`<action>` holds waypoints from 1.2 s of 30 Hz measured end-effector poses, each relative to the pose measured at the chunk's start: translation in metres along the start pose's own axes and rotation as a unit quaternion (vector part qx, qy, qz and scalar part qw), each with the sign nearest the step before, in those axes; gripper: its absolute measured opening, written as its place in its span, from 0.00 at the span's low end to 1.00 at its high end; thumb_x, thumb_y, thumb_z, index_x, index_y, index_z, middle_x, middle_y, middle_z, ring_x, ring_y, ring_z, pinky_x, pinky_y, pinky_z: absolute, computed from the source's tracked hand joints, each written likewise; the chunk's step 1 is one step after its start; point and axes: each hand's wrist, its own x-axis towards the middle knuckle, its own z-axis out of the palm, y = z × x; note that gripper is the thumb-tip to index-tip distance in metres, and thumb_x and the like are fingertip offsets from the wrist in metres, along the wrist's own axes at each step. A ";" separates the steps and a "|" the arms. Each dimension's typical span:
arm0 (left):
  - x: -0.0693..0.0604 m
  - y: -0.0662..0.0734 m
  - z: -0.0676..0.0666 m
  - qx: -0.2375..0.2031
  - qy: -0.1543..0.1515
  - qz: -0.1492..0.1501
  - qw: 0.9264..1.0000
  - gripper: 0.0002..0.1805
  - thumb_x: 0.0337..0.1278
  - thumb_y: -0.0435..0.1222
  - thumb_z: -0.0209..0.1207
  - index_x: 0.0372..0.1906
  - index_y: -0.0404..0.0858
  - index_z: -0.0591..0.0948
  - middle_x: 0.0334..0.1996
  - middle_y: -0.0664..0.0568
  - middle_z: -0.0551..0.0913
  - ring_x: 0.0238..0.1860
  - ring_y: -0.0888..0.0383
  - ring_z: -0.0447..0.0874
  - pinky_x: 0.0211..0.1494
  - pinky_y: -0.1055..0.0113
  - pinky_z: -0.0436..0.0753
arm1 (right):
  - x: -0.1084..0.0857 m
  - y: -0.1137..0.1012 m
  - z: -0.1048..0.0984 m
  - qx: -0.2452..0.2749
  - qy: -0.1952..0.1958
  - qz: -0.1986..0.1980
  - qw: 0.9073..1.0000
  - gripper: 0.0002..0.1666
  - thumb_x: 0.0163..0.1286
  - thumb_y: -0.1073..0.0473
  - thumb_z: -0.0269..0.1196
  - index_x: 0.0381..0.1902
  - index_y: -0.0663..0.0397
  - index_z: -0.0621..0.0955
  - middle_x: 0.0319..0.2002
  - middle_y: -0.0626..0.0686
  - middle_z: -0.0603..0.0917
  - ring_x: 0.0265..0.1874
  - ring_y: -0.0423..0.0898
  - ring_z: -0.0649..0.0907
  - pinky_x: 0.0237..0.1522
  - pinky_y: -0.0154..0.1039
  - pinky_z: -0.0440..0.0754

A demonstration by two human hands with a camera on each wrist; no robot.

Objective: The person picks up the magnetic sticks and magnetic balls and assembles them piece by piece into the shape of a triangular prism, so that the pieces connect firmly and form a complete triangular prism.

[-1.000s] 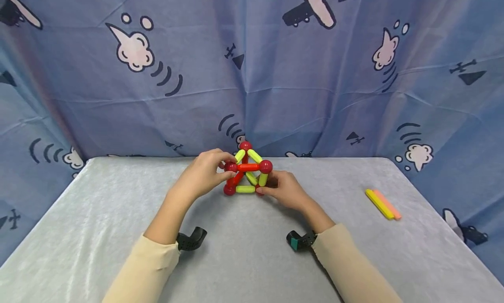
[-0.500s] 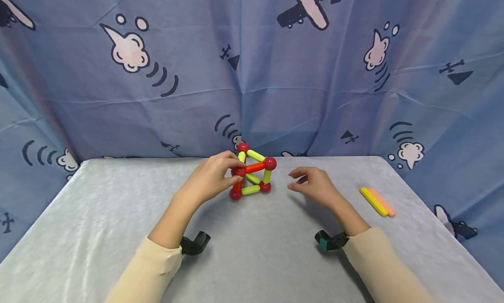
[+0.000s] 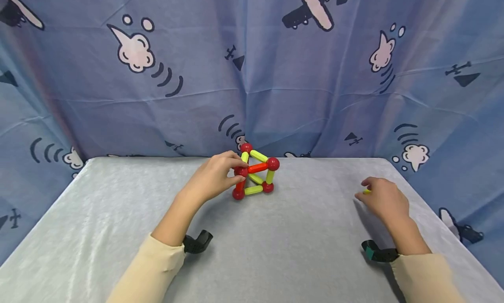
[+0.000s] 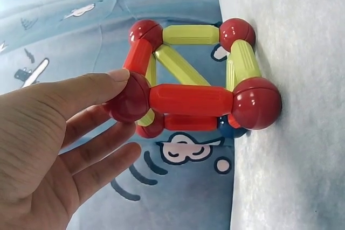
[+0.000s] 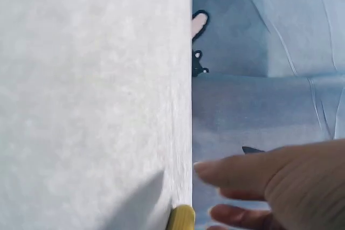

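Note:
A frame of red and yellow-green sticks joined by red balls point(image 3: 257, 168) stands near the table's back edge. My left hand point(image 3: 214, 176) pinches its upper front red ball point(image 4: 132, 100) between thumb and fingers. Low on the far side, the left wrist view also shows a blue ball point(image 4: 232, 127). Far to the right, my right hand point(image 3: 387, 202) hovers over a yellow stick point(image 3: 367, 191), fingers spread around it. In the right wrist view a gap shows between the fingers and the yellow stick point(image 5: 182, 218). Most of that stick is hidden by the hand in the head view.
A pale cloth-covered table point(image 3: 299, 233) runs under both arms. Directly behind it hangs a blue printed curtain point(image 3: 197, 75). Each wrist wears a black camera mount; the right one point(image 3: 378, 252) sits low over the table.
My right hand has let go of the frame's lower ball and moved right to the yellow stick, covering the orange stick beside it. The frame has turned slightly in my left hand.

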 end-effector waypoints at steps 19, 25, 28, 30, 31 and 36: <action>0.000 -0.003 -0.002 -0.018 -0.003 -0.005 1.000 0.15 0.58 0.36 0.70 0.52 0.44 0.88 0.47 0.54 0.84 0.44 0.57 0.82 0.47 0.64 0.84 | 0.007 0.022 0.001 -0.020 -0.026 0.055 0.998 0.24 0.60 0.61 0.66 0.51 0.73 0.80 0.44 0.72 0.84 0.35 0.62 0.82 0.26 0.50 0.77; 0.001 -0.004 -0.001 -0.018 0.000 -0.004 1.000 0.15 0.58 0.36 0.71 0.51 0.44 0.88 0.47 0.53 0.84 0.43 0.57 0.81 0.46 0.64 0.84 | 0.008 0.023 0.004 -0.020 -0.038 0.043 0.998 0.22 0.62 0.61 0.65 0.51 0.71 0.80 0.43 0.70 0.85 0.34 0.60 0.83 0.26 0.49 0.77; 0.001 -0.005 -0.001 -0.017 0.000 -0.004 1.000 0.15 0.58 0.36 0.71 0.51 0.44 0.88 0.47 0.53 0.84 0.43 0.57 0.81 0.46 0.64 0.84 | 0.007 0.015 0.006 -0.008 -0.028 0.009 1.000 0.23 0.64 0.60 0.66 0.53 0.70 0.81 0.44 0.69 0.85 0.37 0.62 0.84 0.28 0.50 0.79; 0.001 -0.005 0.000 -0.017 0.000 -0.001 1.000 0.15 0.58 0.36 0.71 0.52 0.44 0.88 0.47 0.53 0.84 0.44 0.56 0.82 0.46 0.64 0.84 | 0.006 0.006 0.006 0.011 -0.008 -0.029 0.999 0.22 0.65 0.59 0.66 0.53 0.68 0.81 0.44 0.68 0.86 0.39 0.62 0.85 0.30 0.51 0.81; 0.001 -0.005 0.000 -0.018 0.000 0.000 1.000 0.16 0.58 0.37 0.71 0.52 0.44 0.88 0.47 0.53 0.84 0.44 0.55 0.83 0.47 0.63 0.84 | 0.005 -0.001 0.006 0.022 0.006 -0.051 0.998 0.22 0.65 0.59 0.67 0.54 0.67 0.81 0.45 0.68 0.86 0.40 0.62 0.85 0.32 0.52 0.81; 0.001 -0.004 0.001 -0.025 0.004 -0.002 1.000 0.16 0.58 0.36 0.71 0.51 0.43 0.88 0.47 0.52 0.84 0.46 0.51 0.84 0.47 0.62 0.84 | -0.001 -0.037 0.002 0.074 0.075 -0.159 0.982 0.20 0.66 0.60 0.69 0.55 0.60 0.83 0.44 0.63 0.87 0.40 0.58 0.86 0.38 0.54 0.83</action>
